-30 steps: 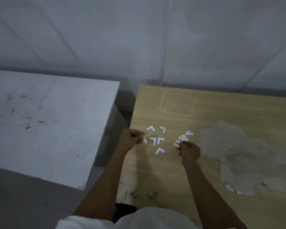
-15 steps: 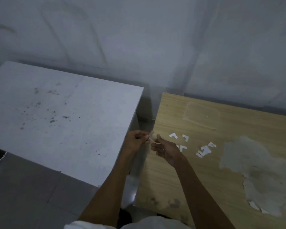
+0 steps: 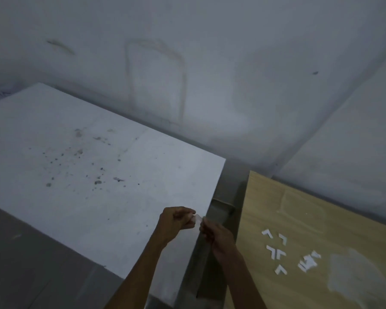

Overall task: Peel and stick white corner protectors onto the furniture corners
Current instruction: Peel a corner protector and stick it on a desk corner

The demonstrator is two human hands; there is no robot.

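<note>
White table [image 3: 125, 204], wooden table [image 3: 263, 204], loose protectors [image 3: 276, 253]

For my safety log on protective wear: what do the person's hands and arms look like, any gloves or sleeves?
No gloves on the left hand or the right hand. The left forearm and right forearm are uncovered down to the picture's bottom edge, with no sleeve showing. No watch, bracelet or ring shows, though the light is dim.

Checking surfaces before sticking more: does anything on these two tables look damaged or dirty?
The wooden table has a large pale patch on its right side where the surface layer looks peeled away. The white table carries scattered dark specks near its middle. The loose corner protectors lie unevenly, some piled.
</note>
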